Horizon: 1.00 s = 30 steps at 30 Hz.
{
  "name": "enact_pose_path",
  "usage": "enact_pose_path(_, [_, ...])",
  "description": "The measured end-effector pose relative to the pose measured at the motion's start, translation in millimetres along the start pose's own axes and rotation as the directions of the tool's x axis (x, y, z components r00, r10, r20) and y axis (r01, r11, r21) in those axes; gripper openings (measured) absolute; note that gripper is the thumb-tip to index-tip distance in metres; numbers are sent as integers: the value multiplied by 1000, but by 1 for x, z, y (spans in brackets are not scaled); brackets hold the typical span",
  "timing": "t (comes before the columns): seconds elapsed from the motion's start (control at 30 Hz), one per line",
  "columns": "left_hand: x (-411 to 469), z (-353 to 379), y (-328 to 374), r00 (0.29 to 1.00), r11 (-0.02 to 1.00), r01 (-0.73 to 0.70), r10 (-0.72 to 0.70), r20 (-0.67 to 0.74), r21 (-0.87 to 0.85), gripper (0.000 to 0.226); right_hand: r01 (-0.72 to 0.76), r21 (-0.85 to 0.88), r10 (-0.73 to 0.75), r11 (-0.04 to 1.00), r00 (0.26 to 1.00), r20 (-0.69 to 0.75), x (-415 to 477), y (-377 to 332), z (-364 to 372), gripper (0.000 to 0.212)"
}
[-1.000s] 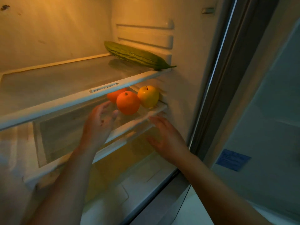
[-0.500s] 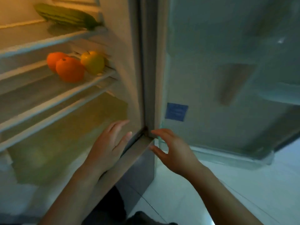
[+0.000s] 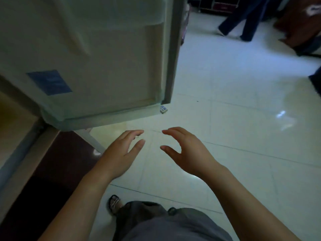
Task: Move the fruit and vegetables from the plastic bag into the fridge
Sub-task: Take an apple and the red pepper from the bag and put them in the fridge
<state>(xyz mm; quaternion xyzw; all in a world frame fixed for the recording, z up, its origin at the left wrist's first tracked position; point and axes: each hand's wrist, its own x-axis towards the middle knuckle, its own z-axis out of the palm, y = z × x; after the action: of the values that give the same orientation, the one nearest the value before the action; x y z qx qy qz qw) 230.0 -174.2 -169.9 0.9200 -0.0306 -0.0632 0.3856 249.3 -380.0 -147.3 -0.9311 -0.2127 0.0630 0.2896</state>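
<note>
My left hand [image 3: 121, 153] and my right hand [image 3: 187, 152] are both held out over the white tiled floor [image 3: 234, 127], fingers apart, holding nothing. The open fridge door [image 3: 97, 58] stands at the upper left, its inner side facing me, with a blue label [image 3: 49, 82] on it. A sliver of the lit fridge interior [image 3: 10, 119] shows at the far left edge. No fruit, vegetables or plastic bag are in view.
The fridge's dark lower front [image 3: 52, 171] runs along the left. A small white and blue object [image 3: 163, 109] lies on the floor by the door's corner. Another person's legs [image 3: 243, 20] stand at the top right, beside brown furniture [image 3: 298, 25]. My own foot [image 3: 113, 202] is below.
My view has swung right and down, away from the fridge shelves with the oranges, apple and gourd. Both hands have pulled out of the fridge and now hover over the floor.
</note>
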Motion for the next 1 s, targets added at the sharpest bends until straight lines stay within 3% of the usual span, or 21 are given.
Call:
enact_pose_path(0.2, [38,59,48,974,991,-99,76,213,96,43,-163,28,164,986,986,-34,-35,64,-31,46])
enact_pose_path(0.33, [72,80,61,954,977,-150,103,280,151,46,-232,81,235,969,971,-34,-34,98,-38,45])
enact_pose_path(0.67, [207,132,109,941,979,-140,85,329,148,47,-285,53,285,957,958,10,42,199,-97,44])
enact_pose_path(1.0, [326,126,137,950,963,-93,9,311,254,46,-247,119,244,962,969,42,138,278,-144,43])
